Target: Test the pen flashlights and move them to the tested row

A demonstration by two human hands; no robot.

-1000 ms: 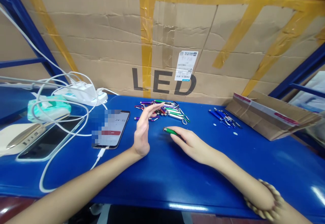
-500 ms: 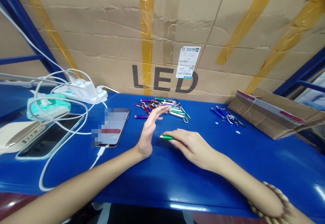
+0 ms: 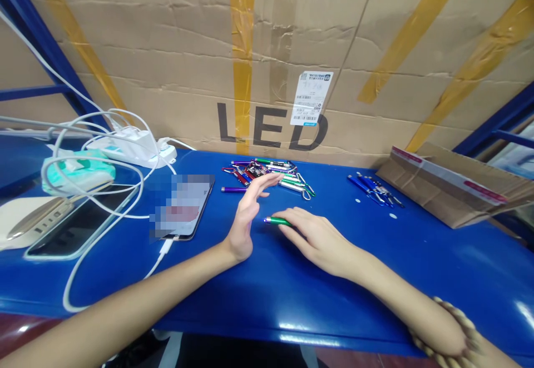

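My right hand (image 3: 315, 237) lies on the blue table (image 3: 292, 290) and grips a small green pen-shaped flashlight (image 3: 275, 221), its tip pointing left at my palm. My left hand (image 3: 247, 218) stands on its edge just left of that tip, palm toward it, fingers straight and together, holding nothing. Behind both hands lies a heap of coloured mini flashlights (image 3: 271, 173) with clips. One purple flashlight (image 3: 233, 189) lies apart, left of the heap.
A phone (image 3: 183, 207) on a white cable lies left of my left hand. Farther left are a tablet (image 3: 79, 223), a power strip (image 3: 133, 148) and a tissue pack (image 3: 79, 170). Blue flashlights (image 3: 373, 190) and a flat carton (image 3: 450, 190) lie at right. A cardboard wall marked LED stands behind.
My right hand has slid the green flashlight left, closer to my left palm. The left hand has barely moved. The view has shifted slightly.
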